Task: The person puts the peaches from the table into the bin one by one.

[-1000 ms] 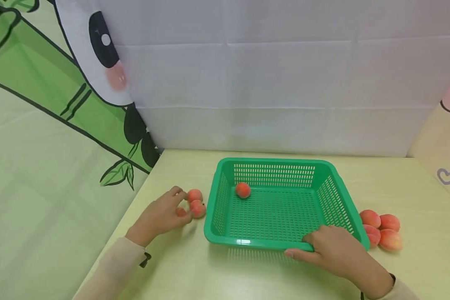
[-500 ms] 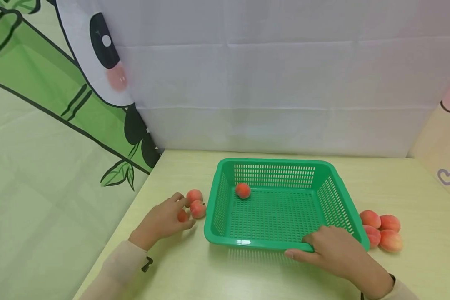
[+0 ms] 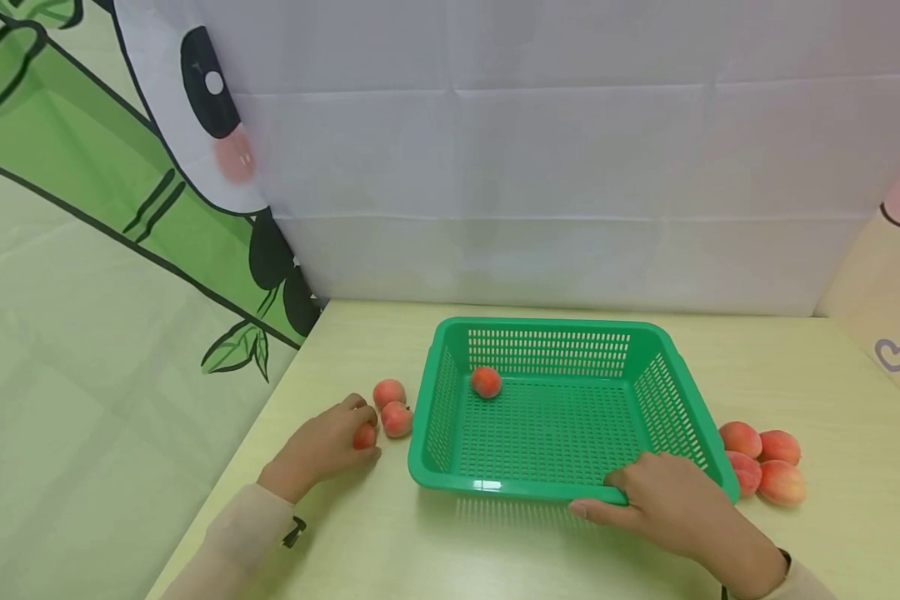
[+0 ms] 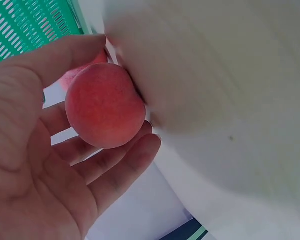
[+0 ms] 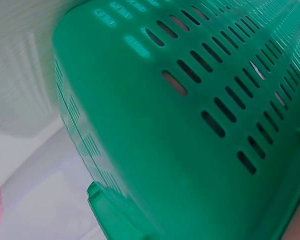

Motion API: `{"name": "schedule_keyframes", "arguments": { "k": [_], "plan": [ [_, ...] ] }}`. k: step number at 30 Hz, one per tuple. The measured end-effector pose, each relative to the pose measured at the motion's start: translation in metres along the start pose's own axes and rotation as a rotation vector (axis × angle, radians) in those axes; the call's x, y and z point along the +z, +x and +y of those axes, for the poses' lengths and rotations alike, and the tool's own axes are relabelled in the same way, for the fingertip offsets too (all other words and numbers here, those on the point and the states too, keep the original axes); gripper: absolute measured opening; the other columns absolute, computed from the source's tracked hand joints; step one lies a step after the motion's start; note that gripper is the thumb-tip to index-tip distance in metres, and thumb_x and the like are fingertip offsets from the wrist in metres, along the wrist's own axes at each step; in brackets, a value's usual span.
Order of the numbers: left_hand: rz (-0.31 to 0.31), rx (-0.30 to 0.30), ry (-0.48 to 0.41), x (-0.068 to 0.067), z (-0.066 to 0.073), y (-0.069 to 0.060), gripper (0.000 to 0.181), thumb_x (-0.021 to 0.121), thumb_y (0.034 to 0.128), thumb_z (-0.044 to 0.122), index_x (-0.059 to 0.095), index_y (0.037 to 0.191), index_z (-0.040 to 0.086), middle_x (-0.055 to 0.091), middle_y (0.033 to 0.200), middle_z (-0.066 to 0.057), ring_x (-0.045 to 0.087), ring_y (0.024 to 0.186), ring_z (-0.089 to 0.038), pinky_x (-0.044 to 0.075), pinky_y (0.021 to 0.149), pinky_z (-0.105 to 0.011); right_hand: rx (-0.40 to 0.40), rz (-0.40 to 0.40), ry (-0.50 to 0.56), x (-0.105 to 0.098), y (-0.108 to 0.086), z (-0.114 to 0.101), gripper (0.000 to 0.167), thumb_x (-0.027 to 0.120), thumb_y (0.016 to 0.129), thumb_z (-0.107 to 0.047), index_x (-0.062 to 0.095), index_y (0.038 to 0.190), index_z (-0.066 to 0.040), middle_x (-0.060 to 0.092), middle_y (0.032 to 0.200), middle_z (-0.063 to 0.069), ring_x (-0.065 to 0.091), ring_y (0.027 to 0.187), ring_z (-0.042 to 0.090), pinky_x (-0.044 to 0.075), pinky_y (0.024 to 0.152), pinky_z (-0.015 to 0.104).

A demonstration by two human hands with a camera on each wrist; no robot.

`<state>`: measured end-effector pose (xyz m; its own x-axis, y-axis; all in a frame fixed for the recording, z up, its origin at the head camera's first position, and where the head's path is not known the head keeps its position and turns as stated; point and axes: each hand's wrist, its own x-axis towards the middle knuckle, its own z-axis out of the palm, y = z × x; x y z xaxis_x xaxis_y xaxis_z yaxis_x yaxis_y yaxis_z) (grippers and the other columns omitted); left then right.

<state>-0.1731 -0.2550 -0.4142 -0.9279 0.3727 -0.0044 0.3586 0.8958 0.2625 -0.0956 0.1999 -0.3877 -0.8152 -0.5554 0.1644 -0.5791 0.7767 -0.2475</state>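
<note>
At the left of the table, my left hand (image 3: 321,446) curls its fingers and thumb round a peach (image 3: 364,436); the left wrist view shows that peach (image 4: 106,105) between thumb and fingers. Two more peaches (image 3: 389,393) (image 3: 397,420) lie just beyond, beside the basket's left side. My right hand (image 3: 675,502) grips the near rim of the green basket (image 3: 495,486) close to its right corner, thumb outside. One peach (image 3: 486,382) sits inside the basket toward the back left. The basket's wall (image 5: 120,100) fills most of the right wrist view.
Several peaches (image 3: 782,482) are grouped on the table (image 3: 495,554) against the basket's right side. A pale cloth (image 3: 570,167) hangs behind the table, and a printed green and white cloth (image 3: 82,333) hangs at the left.
The left hand's fingers and thumb have drawn in round the near peach on the left. The right hand and basket have stayed in place.
</note>
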Motion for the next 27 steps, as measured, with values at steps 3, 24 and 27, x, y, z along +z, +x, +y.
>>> {"name": "schedule_keyframes", "arguments": {
  "k": [3,24,27],
  "plan": [
    [0.009,0.023,0.002,0.001,-0.002,0.000,0.017,0.082,0.0901,0.015,0.069,0.100,0.013,0.058,0.102,-0.002,0.054,0.082,-0.015,0.052,0.075,-0.035,0.003,0.002,0.002,0.000,0.000,0.000,0.056,0.066,0.099,-0.064,0.043,0.061,-0.032,0.016,0.059,-0.021,0.020,0.053,-0.004,0.024,0.051,0.021],
    [0.069,-0.005,-0.005,-0.032,0.003,-0.003,0.024,0.064,0.0972,0.013,0.071,0.118,0.002,0.063,0.106,-0.007,0.058,0.084,-0.019,0.055,0.081,-0.043,-0.004,0.002,0.002,-0.001,0.000,0.000,0.057,0.066,0.100,-0.064,0.041,0.061,-0.030,0.015,0.061,-0.020,0.020,0.053,-0.004,0.024,0.050,0.020],
    [0.092,0.001,-0.009,-0.038,0.005,-0.001,0.022,0.057,0.0988,0.013,0.071,0.113,0.003,0.060,0.100,-0.005,0.055,0.082,-0.019,0.052,0.078,-0.042,-0.004,0.005,0.000,-0.001,0.000,0.000,0.057,0.066,0.100,-0.064,0.041,0.061,-0.030,0.015,0.060,-0.020,0.020,0.053,-0.004,0.023,0.050,0.020]
  ]
}}
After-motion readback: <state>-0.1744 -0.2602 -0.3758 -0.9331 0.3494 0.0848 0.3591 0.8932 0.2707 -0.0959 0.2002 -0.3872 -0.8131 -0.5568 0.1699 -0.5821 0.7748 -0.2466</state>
